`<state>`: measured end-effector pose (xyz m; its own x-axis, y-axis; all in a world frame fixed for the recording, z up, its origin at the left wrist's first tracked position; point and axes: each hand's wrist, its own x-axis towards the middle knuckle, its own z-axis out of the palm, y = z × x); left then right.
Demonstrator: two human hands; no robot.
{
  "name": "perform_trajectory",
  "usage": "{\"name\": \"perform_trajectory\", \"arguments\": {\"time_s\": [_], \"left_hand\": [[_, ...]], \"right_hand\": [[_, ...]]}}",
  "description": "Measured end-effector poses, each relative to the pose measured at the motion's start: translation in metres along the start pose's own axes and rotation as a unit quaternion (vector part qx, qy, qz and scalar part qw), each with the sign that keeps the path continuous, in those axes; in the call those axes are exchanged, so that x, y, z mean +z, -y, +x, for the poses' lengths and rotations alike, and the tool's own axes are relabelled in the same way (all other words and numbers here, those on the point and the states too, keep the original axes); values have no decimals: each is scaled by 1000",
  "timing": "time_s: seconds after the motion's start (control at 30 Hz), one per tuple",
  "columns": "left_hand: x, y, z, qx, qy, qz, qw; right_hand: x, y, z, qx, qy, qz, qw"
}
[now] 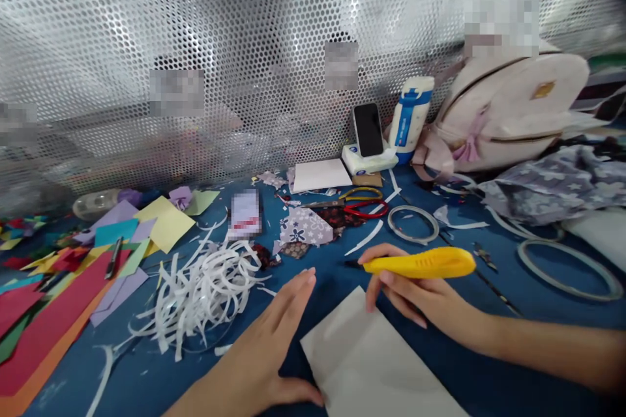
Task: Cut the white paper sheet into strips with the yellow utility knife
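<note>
Yellow in its casing and dark at its tip, a cutter-like tool (423, 263) is clamped in the grip of the right hand (430, 300), with the dark end directed leftward over the blue counter (337, 280), beyond the far corner of a white sheet (379, 358). The sheet is laid at a slant in front of the body, between the two hands, its near end cut off by the lower edge of the view. Nothing is clasped by the left hand (264, 355): its fingers are stretched out and the thumb is spread apart from them, just beside the sheet's left edge; whether that edge is touched cannot be told. The step in hand is judged to be one of readying, since the tool is held clear of the sheet's middle and no line of work can be made out on the paper. For the tool to be applied there, its tip would have to be brought back over the sheet and lowered, while the paper would best be pressed flat by the left palm, with the fingers kept out of the tool's path. Beyond the left hand, a tangle of white strips (208, 296) is heaped.
</note>
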<state>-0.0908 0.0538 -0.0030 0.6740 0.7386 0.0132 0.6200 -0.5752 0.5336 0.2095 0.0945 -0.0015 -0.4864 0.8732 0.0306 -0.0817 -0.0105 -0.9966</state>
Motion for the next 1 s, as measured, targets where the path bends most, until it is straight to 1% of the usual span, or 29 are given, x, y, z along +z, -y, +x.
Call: {"name": "perform_trajectory", "arguments": {"time_s": [0.07, 0.13, 0.3, 0.43, 0.57, 0.67, 0.8, 0.87, 1.0], "left_hand": [[0, 1, 4, -4, -14, 14, 1000], [-1, 1, 9, -7, -22, 21, 1000], [-3, -2, 13, 2, -39, 38, 999], [-4, -2, 7, 35, -48, 63, 996], [-6, -2, 0, 92, -60, 98, 989], [-7, -3, -4, 123, -95, 129, 979], [-7, -7, -6, 128, -175, 160, 963], [-8, -9, -6, 128, -206, 168, 955], [-8, -8, -5, 134, -233, 174, 947]], "right_hand": [[4, 0, -2, 19, 18, 17, 1000], [5, 0, -4, 21, 24, 29, 999], [3, -1, -2, 2, 0, 51, 999], [5, 0, 2, -10, 0, 40, 999], [8, -1, 3, -47, -33, 9, 998], [10, -5, 3, -71, -49, -11, 996], [13, -7, 3, -99, -57, -28, 993], [14, -6, 3, -103, -59, -32, 992], [12, 1, -1, -100, -55, -44, 992]]}}
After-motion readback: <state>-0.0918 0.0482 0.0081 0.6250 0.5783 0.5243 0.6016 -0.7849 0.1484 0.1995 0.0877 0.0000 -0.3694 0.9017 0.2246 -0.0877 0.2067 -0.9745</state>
